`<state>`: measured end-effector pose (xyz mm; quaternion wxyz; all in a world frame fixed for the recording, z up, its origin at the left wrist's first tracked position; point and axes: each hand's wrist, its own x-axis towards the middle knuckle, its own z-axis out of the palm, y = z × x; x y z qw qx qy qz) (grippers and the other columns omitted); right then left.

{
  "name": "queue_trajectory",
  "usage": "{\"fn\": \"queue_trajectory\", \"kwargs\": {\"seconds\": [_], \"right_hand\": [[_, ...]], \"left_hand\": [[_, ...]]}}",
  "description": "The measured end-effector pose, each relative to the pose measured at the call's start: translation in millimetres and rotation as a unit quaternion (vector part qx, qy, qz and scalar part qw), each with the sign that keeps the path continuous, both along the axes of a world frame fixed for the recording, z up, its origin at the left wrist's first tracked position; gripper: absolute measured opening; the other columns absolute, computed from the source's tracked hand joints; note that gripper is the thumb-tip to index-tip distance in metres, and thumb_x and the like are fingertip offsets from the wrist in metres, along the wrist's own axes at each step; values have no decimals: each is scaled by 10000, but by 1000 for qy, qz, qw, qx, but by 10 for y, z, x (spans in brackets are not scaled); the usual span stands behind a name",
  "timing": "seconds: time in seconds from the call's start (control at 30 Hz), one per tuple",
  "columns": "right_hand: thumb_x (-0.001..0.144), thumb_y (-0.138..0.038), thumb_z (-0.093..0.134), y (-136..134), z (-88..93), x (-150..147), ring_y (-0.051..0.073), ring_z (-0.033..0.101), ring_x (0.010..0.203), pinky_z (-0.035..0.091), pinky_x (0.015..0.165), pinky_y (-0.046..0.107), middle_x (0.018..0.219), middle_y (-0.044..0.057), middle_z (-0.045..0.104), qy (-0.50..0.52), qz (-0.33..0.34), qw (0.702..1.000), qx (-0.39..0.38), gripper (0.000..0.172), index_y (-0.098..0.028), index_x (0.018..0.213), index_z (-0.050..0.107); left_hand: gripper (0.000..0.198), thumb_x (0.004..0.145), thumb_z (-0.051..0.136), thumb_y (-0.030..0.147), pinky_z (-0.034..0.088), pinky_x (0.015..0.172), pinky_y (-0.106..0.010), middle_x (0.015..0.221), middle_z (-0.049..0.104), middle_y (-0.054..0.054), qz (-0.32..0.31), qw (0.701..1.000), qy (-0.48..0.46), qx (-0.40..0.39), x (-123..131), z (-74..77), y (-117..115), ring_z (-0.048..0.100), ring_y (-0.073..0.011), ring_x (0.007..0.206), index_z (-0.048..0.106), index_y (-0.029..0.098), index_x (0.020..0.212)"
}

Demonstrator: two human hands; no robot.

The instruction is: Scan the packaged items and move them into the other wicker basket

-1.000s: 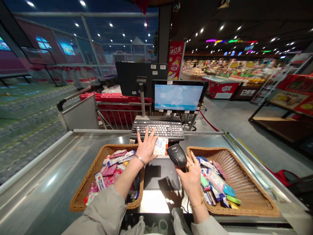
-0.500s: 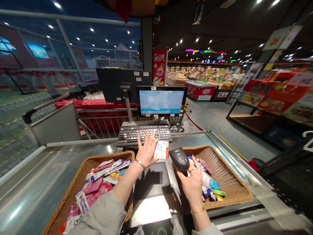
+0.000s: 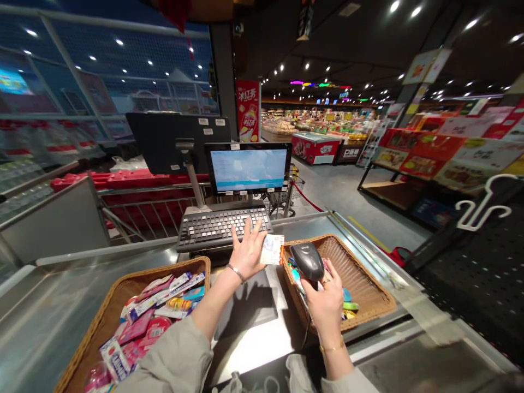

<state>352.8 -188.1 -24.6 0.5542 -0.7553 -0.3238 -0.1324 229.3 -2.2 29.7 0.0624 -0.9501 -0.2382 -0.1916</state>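
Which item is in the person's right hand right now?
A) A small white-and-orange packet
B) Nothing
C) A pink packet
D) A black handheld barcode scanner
D. The right hand wraps around the black handheld barcode scanner, above the brown wicker basket; the small white-and-orange packet is in the left hand.

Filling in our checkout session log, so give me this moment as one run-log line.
left hand: holds small printed packet | right hand: holds black barcode scanner | under right hand: wicker basket
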Motion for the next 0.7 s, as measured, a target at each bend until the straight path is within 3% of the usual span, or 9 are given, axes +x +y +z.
{"fn": "queue_trajectory", "kwargs": {"seconds": [0.2,0.43,0.57,0.7], "right_hand": [[767,-495,672,-129,17,115,328,488,1276,367,1074,536,1221,203,636,55,-64,996,16,470,-123,1050,720],[685,-574,712,-345,-48,346,377,574,1142,404,1019,515,1119,240,669,134,-198,970,44,480,-109,807,726],[688,-551,711,-420,-82,430,363,598,1088,422,990,488,1025,195,708,102,-206,970,76,454,-124,842,734],[685,-569,692,-447,-56,439,346,610,1055,430,976,474,980,184,718,113,-208,969,67,508,-104,882,743]], "left_hand": [[893,624,789,437,-88,1093,-755,1614,144,-170,-33,999,16,-5,207,-48,-74,-25,-428,1480,415,190,1396],[860,658,763,443,-89,1097,-749,1628,81,-133,-81,996,25,0,443,-94,-198,-44,-410,1485,416,209,1409],[955,693,730,541,-67,1092,-759,1632,74,-98,-96,995,30,-10,660,-178,-331,-64,-390,1487,290,267,1494],[981,767,623,623,-21,1093,-761,1628,88,-113,-85,996,8,-37,772,-278,-430,-55,-372,1491,164,230,1540]]}}
